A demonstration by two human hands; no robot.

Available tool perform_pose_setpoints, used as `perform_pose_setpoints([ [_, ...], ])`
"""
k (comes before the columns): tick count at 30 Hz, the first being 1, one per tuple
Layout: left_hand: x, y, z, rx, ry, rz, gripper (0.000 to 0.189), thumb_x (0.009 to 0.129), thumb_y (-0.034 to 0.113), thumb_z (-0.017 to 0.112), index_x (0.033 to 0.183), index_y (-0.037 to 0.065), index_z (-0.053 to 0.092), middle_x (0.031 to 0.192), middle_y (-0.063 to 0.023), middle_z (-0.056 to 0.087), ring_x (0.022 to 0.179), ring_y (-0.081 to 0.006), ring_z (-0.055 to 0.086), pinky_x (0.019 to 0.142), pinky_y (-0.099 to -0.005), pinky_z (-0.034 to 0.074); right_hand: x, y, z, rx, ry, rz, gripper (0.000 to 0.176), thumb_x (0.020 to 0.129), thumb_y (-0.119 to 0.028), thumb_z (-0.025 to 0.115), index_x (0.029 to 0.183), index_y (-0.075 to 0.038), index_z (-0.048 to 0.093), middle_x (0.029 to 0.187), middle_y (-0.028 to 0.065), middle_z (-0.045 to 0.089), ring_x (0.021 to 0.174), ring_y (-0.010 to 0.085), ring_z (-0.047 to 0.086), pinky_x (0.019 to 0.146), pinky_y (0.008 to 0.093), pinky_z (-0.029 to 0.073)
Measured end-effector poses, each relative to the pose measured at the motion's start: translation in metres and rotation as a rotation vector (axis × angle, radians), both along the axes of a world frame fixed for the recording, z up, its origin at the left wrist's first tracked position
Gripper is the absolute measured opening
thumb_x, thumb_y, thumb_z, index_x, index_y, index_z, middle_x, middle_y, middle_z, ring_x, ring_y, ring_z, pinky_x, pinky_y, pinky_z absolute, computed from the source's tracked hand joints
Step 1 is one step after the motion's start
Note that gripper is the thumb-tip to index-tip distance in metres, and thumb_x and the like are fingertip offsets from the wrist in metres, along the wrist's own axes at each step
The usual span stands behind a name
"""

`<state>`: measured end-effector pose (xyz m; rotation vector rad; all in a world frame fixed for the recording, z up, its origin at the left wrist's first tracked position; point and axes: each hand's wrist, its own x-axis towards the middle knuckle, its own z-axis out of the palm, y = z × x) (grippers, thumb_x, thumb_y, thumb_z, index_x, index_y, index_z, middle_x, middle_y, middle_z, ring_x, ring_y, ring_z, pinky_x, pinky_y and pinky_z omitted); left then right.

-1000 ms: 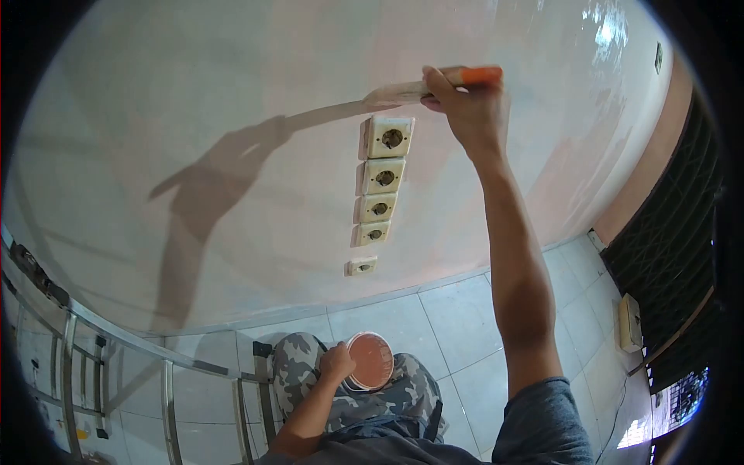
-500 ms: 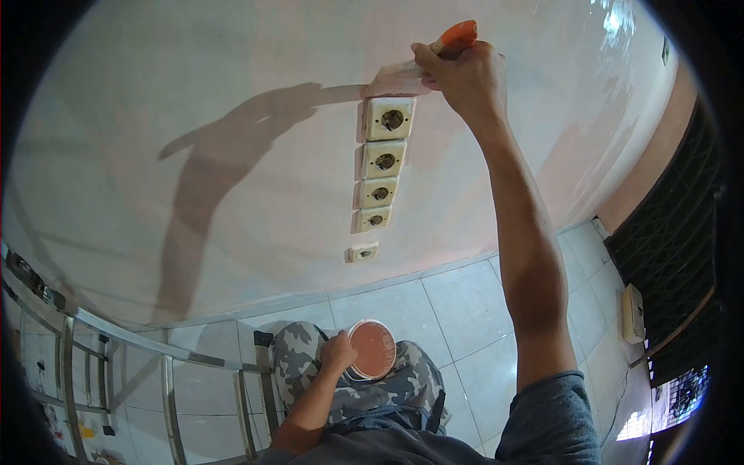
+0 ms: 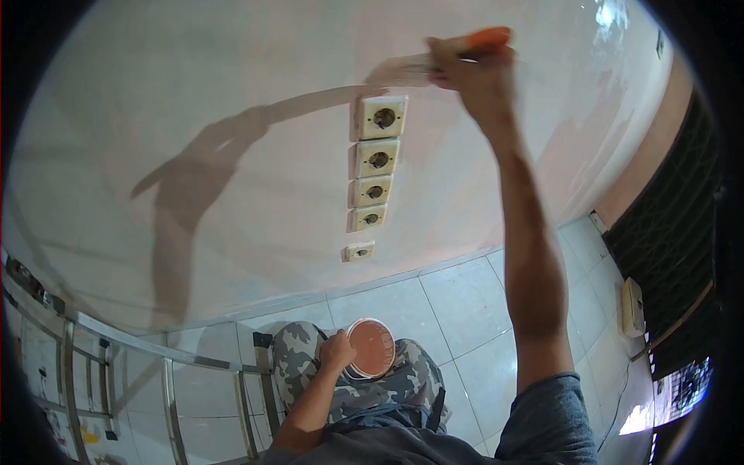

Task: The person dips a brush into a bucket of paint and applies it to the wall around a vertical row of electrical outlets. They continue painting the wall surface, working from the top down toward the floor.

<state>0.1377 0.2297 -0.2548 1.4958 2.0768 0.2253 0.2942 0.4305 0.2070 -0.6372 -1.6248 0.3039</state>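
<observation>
My right hand is closed around a paintbrush with an orange handle, raised near the top of the view and smeared by motion. The bristles point left and meet the wall just above the topmost wall socket; the pinkish paint there looks wet. Low in the view, my left hand grips the rim of a small tub of pink paint, held over my lap. Several cream sockets run down the wall in a column below the brush.
A metal ladder lies along the lower left. White floor tiles meet the wall's base. At the right are a dark folding gate and a cream box on the floor. My arm's shadow falls across the wall.
My right hand and the brush have moved to the right, with the handle now lying flatter. The shadow on the wall has stretched and shifted left. My left hand stays on the tub.
</observation>
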Motion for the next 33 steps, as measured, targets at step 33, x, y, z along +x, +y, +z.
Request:
perform_pose_setpoints([
  [33,0.004,0.001,0.005,-0.075,0.048,0.012,0.036,0.080,0.022,0.057,0.111,0.001,0.059,0.105,-0.0232,0.065,0.100,-0.0389,0.063,0.087,-0.0469,0.050,0.032,0.012,0.095,0.141,0.399,-0.019,0.015,0.085,-0.010,0.070,0.094,0.001,0.068,0.094,0.0070,0.070,0.079,0.0106,0.061,0.070,0.0258,0.050],
])
